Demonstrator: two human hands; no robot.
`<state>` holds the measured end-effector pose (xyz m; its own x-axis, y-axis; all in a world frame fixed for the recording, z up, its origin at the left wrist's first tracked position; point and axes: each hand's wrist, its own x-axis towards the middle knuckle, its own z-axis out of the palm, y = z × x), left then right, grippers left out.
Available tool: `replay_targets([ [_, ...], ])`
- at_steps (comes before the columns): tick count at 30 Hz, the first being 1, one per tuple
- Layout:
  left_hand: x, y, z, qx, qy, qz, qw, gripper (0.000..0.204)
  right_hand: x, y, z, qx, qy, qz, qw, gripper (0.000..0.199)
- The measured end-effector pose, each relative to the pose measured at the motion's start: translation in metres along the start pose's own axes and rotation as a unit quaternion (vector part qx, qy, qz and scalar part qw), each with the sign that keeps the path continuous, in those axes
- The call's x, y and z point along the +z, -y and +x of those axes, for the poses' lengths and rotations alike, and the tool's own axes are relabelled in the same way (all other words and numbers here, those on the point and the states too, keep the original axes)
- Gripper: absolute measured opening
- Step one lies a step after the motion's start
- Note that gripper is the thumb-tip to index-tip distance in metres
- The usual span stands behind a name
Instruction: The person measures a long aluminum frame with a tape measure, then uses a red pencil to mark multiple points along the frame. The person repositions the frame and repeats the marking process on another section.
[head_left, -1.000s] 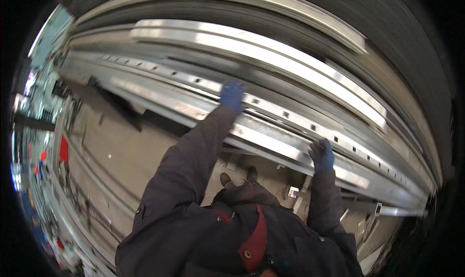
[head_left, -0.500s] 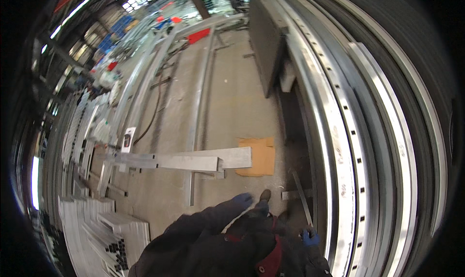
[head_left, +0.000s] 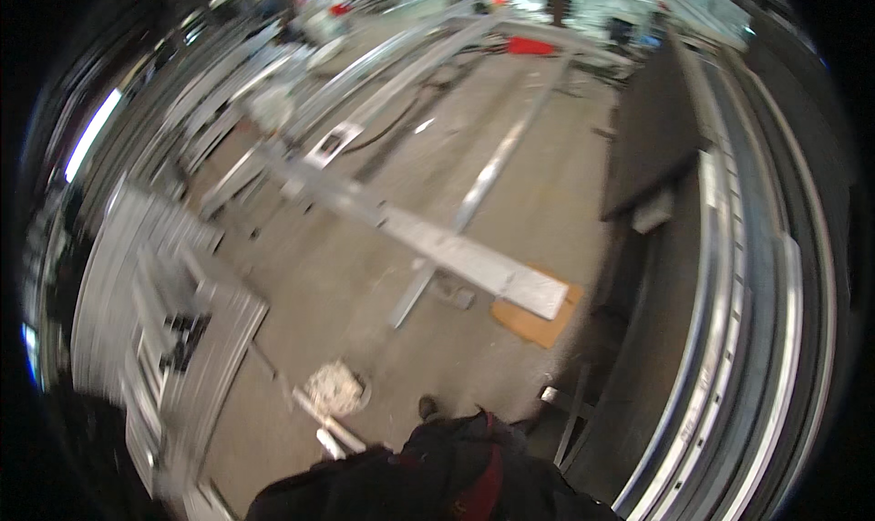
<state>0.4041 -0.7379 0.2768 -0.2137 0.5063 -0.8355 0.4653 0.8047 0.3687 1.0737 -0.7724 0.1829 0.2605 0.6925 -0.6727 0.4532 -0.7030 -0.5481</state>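
Down on the concrete floor (head_left: pixel 346 293), near its middle, I see a long flat metal bar (head_left: pixel 456 252) lying slantwise, its near end resting over a piece of brown cardboard (head_left: pixel 538 320). A thinner metal strip (head_left: pixel 483 184) crosses under it and runs off toward the far end of the floor. Neither of my hands is in view; only my dark jacket (head_left: pixel 437 484) shows at the lower edge, with the toe of a shoe (head_left: pixel 427 404) just ahead of it, so I cannot tell whether my fingers are open, closed or gripping anything. Nothing in the picture is held or touched by a hand.

Along the right edge of the floor runs a stack of long grey rails with rows of small holes (head_left: pixel 738 339), and beside it a dark bench (head_left: pixel 647 156) with a pale block under it. At the left edge a pile of short metal profiles (head_left: pixel 173 330) lies blurred. A small heap of pale debris (head_left: pixel 333 389) and a short white tube (head_left: pixel 328 425) lie close to my feet.

My judgement: the rails sit stacked and untouched, the flat bar is laid out on the floor, and no handling is under way; whatever is to be done with the bar appears to be left to do
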Motion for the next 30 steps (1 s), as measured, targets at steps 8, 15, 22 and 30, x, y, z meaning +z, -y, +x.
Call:
replay_targets([
  [8, -0.140, 0.062, 0.090, 0.107, 0.083, -0.483, 0.865, 0.096, 0.151, 0.162, 0.012, -0.033, 0.041, -0.071, 0.996, 0.029],
  [15, -0.213, -0.026, 0.108, 0.349, -0.018, -0.344, 0.871, 0.066, 0.276, 0.288, 0.051, -0.092, 0.082, -0.140, 0.982, 0.031],
  [22, -0.338, -0.006, 0.159, 0.297, -0.200, -0.163, 0.919, 0.039, 0.393, 0.425, 0.168, -0.189, 0.188, -0.142, 0.953, 0.039],
  [30, -0.518, -0.004, 0.178, 0.209, -0.169, -0.390, 0.880, 0.040, 0.532, 0.706, 0.186, -0.178, 0.236, -0.153, 0.943, 0.044],
])
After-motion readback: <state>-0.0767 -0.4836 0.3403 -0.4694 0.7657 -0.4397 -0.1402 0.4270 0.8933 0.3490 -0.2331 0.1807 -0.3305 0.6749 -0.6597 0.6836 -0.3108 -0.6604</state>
